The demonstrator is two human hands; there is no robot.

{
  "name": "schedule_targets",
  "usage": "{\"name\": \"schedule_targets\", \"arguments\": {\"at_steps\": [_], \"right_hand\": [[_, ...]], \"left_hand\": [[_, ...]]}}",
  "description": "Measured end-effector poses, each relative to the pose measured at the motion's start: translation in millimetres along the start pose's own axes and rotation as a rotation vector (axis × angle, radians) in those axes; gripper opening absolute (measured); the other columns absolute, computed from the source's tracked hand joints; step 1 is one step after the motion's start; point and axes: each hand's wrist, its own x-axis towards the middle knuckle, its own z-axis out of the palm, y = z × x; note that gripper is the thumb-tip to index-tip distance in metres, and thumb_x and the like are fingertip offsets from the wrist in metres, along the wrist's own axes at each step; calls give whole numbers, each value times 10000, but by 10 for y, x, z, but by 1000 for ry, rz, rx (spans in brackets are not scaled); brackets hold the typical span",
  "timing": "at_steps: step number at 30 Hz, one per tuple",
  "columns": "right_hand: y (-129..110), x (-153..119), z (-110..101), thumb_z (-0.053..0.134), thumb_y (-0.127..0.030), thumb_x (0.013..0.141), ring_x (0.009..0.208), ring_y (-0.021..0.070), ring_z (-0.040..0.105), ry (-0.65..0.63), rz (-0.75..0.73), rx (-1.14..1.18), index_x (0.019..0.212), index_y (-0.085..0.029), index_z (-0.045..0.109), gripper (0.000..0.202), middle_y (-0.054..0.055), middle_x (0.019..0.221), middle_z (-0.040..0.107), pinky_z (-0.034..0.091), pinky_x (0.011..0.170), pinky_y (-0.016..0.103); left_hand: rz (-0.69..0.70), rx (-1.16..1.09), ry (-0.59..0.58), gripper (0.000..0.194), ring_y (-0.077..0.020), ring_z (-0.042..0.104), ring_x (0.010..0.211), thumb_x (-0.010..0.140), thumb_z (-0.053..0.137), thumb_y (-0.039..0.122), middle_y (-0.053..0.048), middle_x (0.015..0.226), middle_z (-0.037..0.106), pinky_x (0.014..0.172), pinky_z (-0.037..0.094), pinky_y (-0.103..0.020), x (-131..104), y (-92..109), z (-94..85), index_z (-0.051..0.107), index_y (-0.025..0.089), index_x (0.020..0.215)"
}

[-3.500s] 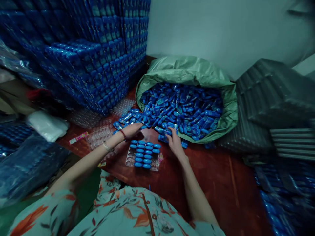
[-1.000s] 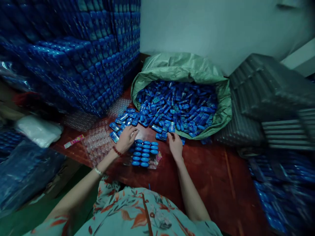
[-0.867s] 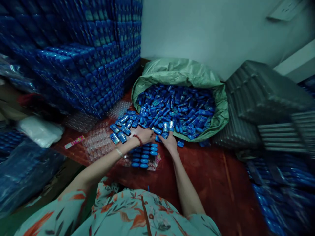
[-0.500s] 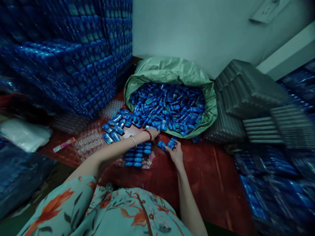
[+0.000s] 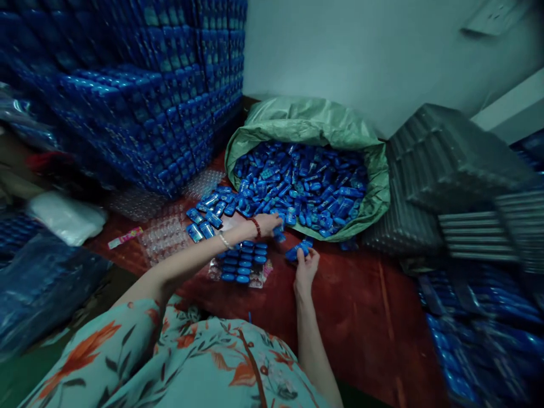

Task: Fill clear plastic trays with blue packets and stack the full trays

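A green woven sack (image 5: 378, 198) lies with its mouth towards me, full of small blue labelled containers (image 5: 297, 175). At the sack's lower lip my left hand (image 5: 267, 225) pinches a small blue container (image 5: 279, 231). Just right of it, low over the table, my right hand (image 5: 306, 267) has its thumb and fingers closed on blue containers (image 5: 297, 251); I cannot tell how many. Under my left forearm, a clear tray holds rows of blue containers (image 5: 238, 266), partly covered by the arm. Several loose containers (image 5: 206, 221) lie left of my left wrist.
Tall stacks of packed blue containers (image 5: 170, 113) rise at the left. Clear empty trays (image 5: 164, 238) and a pink strip (image 5: 125, 238) lie on the red table (image 5: 348, 317). Dark stacked trays (image 5: 454, 158) and blue packs (image 5: 488, 328) stand at the right.
The view has shifted, so the scene sits further right. My left hand has come away from the pile with a blue container. My right hand stays closed on its containers, now tilted differently.
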Motion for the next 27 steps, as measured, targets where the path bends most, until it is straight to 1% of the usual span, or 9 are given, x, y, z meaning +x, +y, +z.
{"name": "schedule_targets", "arguments": {"at_steps": [3,5,7,10,12,15,19,22,27], "right_hand": [[-161,-170,-129,577,-489,719,865,166,582,-155,-81,-48,1018,-182,500,435,50,932,612,459,812,330],[-271,-328,-178,581,-431,754,871,166,582,-296,-139,-101,1004,-182,537,356,49,937,617,459,820,326],[-348,-490,-177,575,-384,786,878,160,589,-417,-173,-128,1048,-196,541,325,49,982,618,470,808,308],[-363,-678,-106,579,-326,809,932,160,594,-543,-233,-164,1116,-224,534,328,46,1060,615,481,817,292],[-308,-753,-41,583,-299,813,949,166,597,-534,-302,-200,1093,-226,557,290,43,1049,626,483,834,300],[-177,-812,33,558,-252,836,953,176,603,-479,-443,-242,1024,-216,591,194,44,994,645,476,868,331],[-53,-829,33,497,-190,870,978,185,594,-509,-634,-293,1041,-218,602,202,63,1015,643,473,884,368],[-85,-799,-30,480,-164,879,976,197,573,-541,-757,-409,1093,-220,586,246,70,1014,642,479,855,377],[-384,-708,-64,419,-142,893,924,206,557,-749,-903,-810,1078,-197,600,265,95,987,635,466,774,336]], "left_hand": [[-31,-6,87,207,-185,566,917,868,515,247,-88,1065,528,788,469,-307,-388,-165,-183,562,145,1042],[-22,-51,224,179,-176,559,897,871,500,270,-74,997,530,782,459,-281,-829,-309,-292,576,153,983],[-66,-123,338,221,-173,561,873,879,479,344,-61,957,547,774,462,-279,-1341,-437,-324,578,166,964],[-266,-218,448,315,-173,584,828,831,543,418,-51,937,594,701,483,-267,-1996,-528,-174,558,178,1034],[-393,-272,496,341,-171,597,776,797,582,437,-45,890,616,650,491,-261,-2240,-517,30,564,169,1007],[-440,-281,582,264,-162,598,726,809,564,404,-35,809,614,641,499,-267,-2309,-458,361,582,163,916],[-321,-168,651,181,-166,586,852,877,463,247,-69,923,594,749,499,-289,-2177,-419,646,573,166,996],[-205,-20,579,267,-171,559,930,903,362,148,-93,1002,562,792,490,-298,-2118,-444,725,562,168,1078],[8,237,417,324,-199,531,938,907,326,119,-111,1038,578,805,489,-345,-2028,-491,677,543,156,1144]]}}
